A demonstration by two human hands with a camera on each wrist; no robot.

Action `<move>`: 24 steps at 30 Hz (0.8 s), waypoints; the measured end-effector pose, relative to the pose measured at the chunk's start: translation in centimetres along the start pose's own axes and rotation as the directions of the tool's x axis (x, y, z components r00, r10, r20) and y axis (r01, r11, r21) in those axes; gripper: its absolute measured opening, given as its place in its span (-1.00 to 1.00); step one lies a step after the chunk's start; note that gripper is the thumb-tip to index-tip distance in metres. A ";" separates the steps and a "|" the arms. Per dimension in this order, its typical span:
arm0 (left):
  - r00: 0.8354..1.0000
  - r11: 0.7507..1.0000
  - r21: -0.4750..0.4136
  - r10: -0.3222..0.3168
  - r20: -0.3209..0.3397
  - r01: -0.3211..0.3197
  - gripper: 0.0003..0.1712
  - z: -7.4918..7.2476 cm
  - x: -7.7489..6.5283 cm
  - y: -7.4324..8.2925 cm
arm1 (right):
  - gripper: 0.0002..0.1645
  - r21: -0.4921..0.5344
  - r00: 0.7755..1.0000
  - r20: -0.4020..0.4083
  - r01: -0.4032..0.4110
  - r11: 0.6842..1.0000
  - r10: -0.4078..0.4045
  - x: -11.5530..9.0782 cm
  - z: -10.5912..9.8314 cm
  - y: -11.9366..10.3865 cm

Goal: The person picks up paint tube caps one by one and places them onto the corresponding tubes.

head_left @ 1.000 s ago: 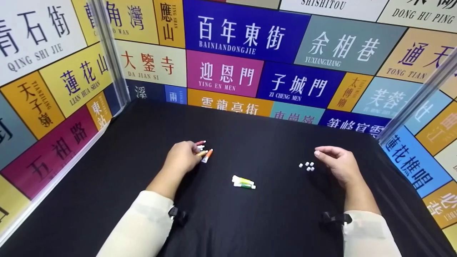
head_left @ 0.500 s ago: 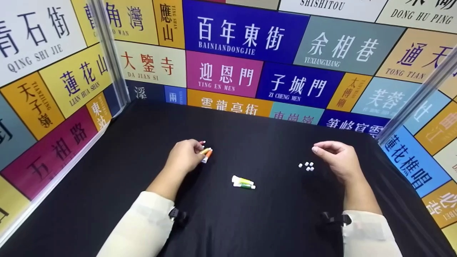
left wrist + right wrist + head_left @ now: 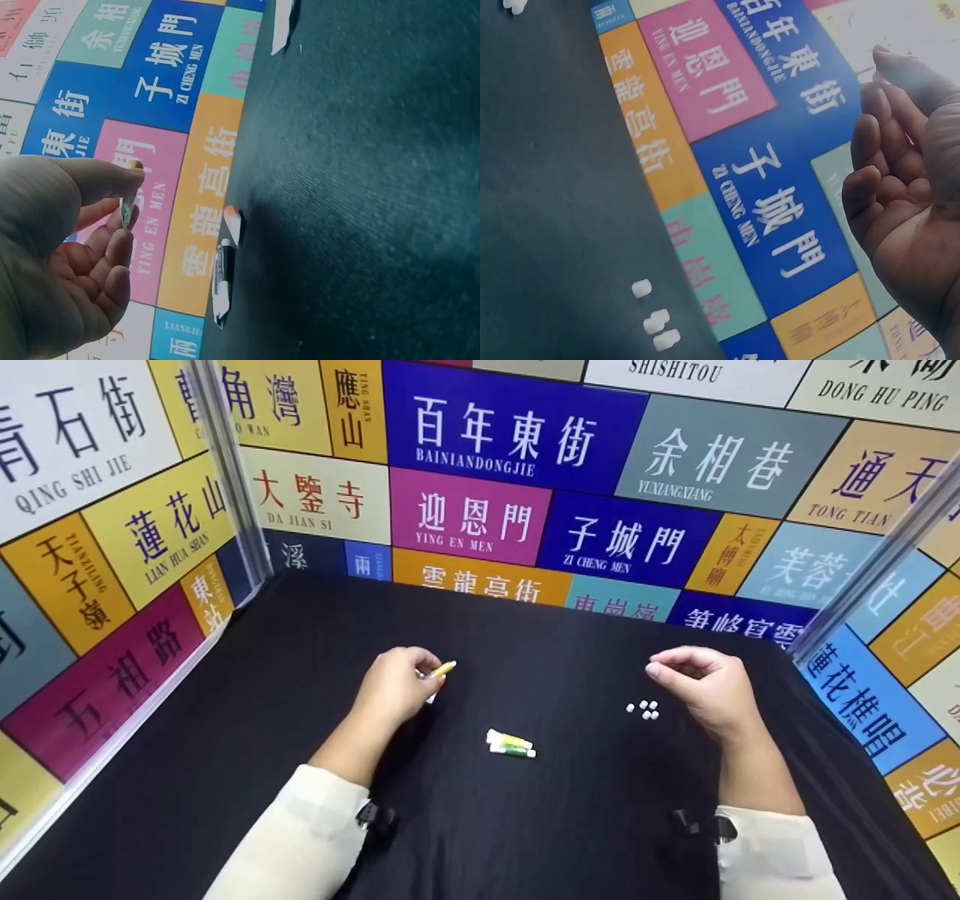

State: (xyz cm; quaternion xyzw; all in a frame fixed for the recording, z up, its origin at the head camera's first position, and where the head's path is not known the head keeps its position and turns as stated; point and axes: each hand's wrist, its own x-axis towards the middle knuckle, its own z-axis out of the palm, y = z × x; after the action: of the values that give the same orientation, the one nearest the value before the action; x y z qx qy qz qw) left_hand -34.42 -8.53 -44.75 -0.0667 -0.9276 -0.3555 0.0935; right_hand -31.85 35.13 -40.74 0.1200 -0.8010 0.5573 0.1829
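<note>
My left hand pinches a small yellow paint tube between thumb and fingers, raised off the black cloth. In the left wrist view the tube's silvery end points down from the grip. Below it on the cloth lie an orange-tipped tube and a dark-and-white tube; in the head view the hand mostly hides them. My right hand hovers over the right side, thumb and forefinger pinching a small white cap, mostly hidden by the fingertips. Several loose white caps sit just left of and below that hand.
A yellow tube and a green tube lie side by side at mid-table. The black cloth covers the table, and panels with street names wall it at the back and both sides.
My left hand has picked the yellow tube out of the group and lifted it, tilting it up. My right hand has drifted slightly left and away from me.
</note>
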 end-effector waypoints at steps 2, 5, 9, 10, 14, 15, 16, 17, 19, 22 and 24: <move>1.000 1.000 -0.002 0.020 -0.014 -0.020 -0.83 -0.1 -0.1 0.2 | -0.72 -0.030 1.000 0.011 0.011 0.999 -0.011 -0.2 0.2 -0.6; 0.998 0.999 0.001 0.047 -0.033 -0.047 -0.83 -0.2 -0.2 0.7 | -0.73 -0.043 0.999 0.016 0.031 0.999 -0.030 -0.4 0.5 -1.6; 0.997 0.998 -0.001 0.062 -0.048 -0.062 -0.83 -0.4 -0.5 1.4 | -0.78 -0.038 0.997 0.016 0.079 0.996 -0.078 -0.9 0.9 -3.1; 0.997 0.998 -0.003 0.061 -0.051 -0.061 -0.83 -0.5 -0.6 1.6 | -0.79 -0.037 0.995 0.019 0.096 0.995 -0.096 -1.0 1.0 -3.5; 0.995 0.997 -0.010 0.076 -0.065 -0.077 -0.83 -0.7 -1.0 2.3 | -0.80 -0.035 0.985 0.033 0.168 0.985 -0.167 -1.5 1.5 -4.6; 0.994 0.997 -0.011 0.081 -0.069 -0.082 -0.84 -0.8 -1.0 2.5 | -0.79 -0.024 0.982 0.036 0.186 0.982 -0.185 -1.6 1.6 -4.8; 0.994 0.996 -0.012 0.086 -0.072 -0.087 -0.84 -0.9 -1.1 2.7 | -0.79 -0.011 0.978 0.037 0.205 0.979 -0.205 -1.7 1.7 -4.9; 0.993 0.995 -0.014 0.093 -0.074 -0.094 -0.84 -1.0 -1.2 2.9 | -0.77 0.003 0.974 0.038 0.225 0.974 -0.225 -1.8 1.8 -5.1; 0.992 0.995 -0.019 0.099 -0.077 -0.101 -0.84 -1.1 -1.4 3.3 | -0.74 0.041 0.961 0.045 0.269 0.962 -0.271 -2.0 1.9 -5.4; 0.991 0.993 -0.030 0.108 -0.079 -0.110 -0.83 -1.4 -1.8 4.0 | -0.71 0.102 0.938 0.055 0.335 0.937 -0.342 -2.3 2.1 -5.8; 0.990 0.992 -0.039 0.118 -0.083 -0.121 -0.83 -1.6 -2.0 4.4 | -0.70 0.143 0.923 0.057 0.369 0.918 -0.380 -2.4 2.3 -6.2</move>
State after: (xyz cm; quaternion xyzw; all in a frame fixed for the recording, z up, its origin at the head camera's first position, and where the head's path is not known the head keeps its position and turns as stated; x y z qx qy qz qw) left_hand -31.41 -6.45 -41.15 -0.1098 -0.9095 -0.3717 0.1503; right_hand -27.56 30.75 -37.24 0.3060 -0.7322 0.5572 0.2446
